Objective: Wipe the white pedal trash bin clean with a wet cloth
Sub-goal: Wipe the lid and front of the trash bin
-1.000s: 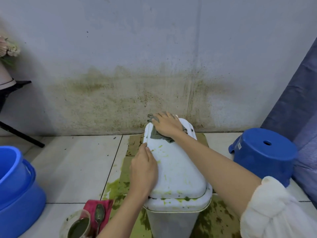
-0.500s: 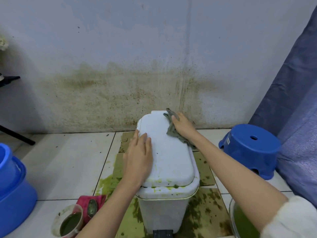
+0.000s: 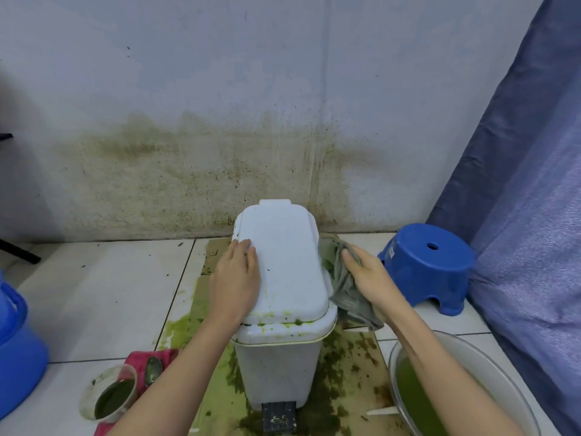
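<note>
We stand over the bin on the messy floor; it looks light and easily tipped, so our left hand lies flat on the slick lid. Beyond, our right hand grips the limp cloth against its side.

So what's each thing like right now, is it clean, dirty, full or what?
Bin lid: shut, top mostly wiped, green smears along the front edge.
Cloth: grey, bunched against the bin's right side.
Left hand: flat on the lid.
Right hand: gripping the cloth.
Cup: holds dark green liquid.
Basin: holds green liquid.
Stool: upright.
Cardboard: stained green.
</note>
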The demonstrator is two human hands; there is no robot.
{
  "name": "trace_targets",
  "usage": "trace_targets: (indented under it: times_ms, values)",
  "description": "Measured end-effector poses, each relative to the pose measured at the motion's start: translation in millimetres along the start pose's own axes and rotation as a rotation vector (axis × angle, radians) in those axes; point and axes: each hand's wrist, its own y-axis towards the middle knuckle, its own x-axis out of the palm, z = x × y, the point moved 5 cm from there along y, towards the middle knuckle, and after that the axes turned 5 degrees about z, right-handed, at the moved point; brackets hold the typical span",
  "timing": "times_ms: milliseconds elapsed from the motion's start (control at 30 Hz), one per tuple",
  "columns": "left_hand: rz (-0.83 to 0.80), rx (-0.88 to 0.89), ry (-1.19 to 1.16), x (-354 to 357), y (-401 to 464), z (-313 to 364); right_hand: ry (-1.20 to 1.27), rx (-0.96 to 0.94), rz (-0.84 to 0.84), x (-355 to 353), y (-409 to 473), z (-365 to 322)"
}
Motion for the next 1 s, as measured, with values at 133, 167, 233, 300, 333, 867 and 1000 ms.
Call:
trace_targets:
  times_ms: [133, 167, 233, 300, 333, 867, 1000]
  values:
    - [0.022, 0.001, -0.010, 1, -2, -1, 0.042, 0.056, 0.220, -7, 38, -20]
    - [0.029, 0.002, -0.015, 1, -1, -2, -0.040, 0.046, 0.200, 3, 51, -23]
    - [0.042, 0.009, -0.022, 1, 1, -3, -0.219, 0.049, 0.107, 32, 74, -18]
    - [0.055, 0.018, -0.023, 2, 3, -5, -0.310, 0.054, 0.071, 53, 96, -8]
    - [0.061, 0.024, -0.023, 2, 4, -6, -0.314, 0.073, 0.071, 58, 107, -6]
    - [0.182, -0.103, -0.114, -10, -2, -4, -0.082, -0.005, 0.191, 42, -48, 0]
    - [0.245, -0.171, -0.194, -16, -14, 0, -0.059, -0.044, 0.270, 34, -84, -14]
